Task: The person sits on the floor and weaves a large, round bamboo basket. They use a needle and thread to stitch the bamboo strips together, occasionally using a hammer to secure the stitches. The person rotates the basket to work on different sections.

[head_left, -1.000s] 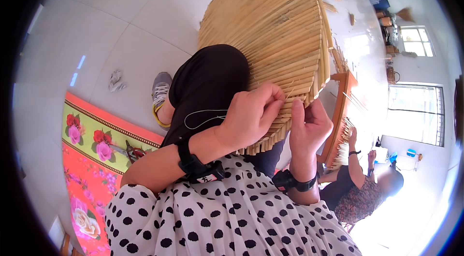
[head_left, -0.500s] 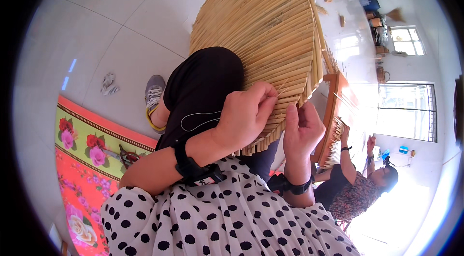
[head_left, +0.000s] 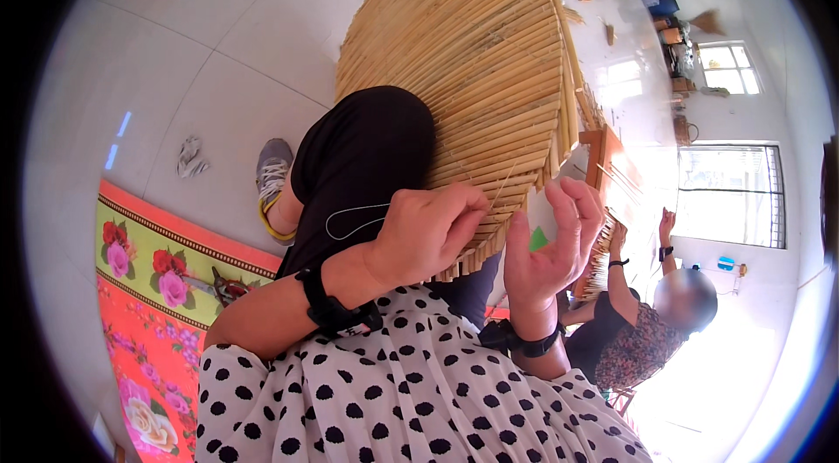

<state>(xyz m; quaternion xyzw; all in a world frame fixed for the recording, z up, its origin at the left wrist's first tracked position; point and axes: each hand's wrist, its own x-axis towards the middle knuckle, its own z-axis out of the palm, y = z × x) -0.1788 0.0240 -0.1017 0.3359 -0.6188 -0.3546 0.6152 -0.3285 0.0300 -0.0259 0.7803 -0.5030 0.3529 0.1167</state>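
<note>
A large panel of straw-coloured reed stalks (head_left: 454, 52), laid side by side, leans over my knee in dark trousers. My left hand (head_left: 428, 231) is pinched closed over the panel's near end. A pale thread (head_left: 357, 208) loops out behind that hand, and a fine strand rises from the fingertips across the stalks. My right hand (head_left: 559, 240) is beside the right edge of the panel, thumb and fingers apart, nothing visible between them. Its thumb is close to the stalk ends; whether it touches them I cannot tell.
Pliers-like cutters (head_left: 229, 286) lie on a floral mat (head_left: 149, 323) at left. A crumpled cloth (head_left: 192, 157) is on the tiled floor. At right, a co-worker (head_left: 634, 336) handles stalks at a wooden bench (head_left: 603, 157). Baskets and boxes line the far wall.
My left hand has drawn slightly left and toward me, stretching the strand from the stalks. The fingers of my right hand have opened and spread away from the panel's edge.
</note>
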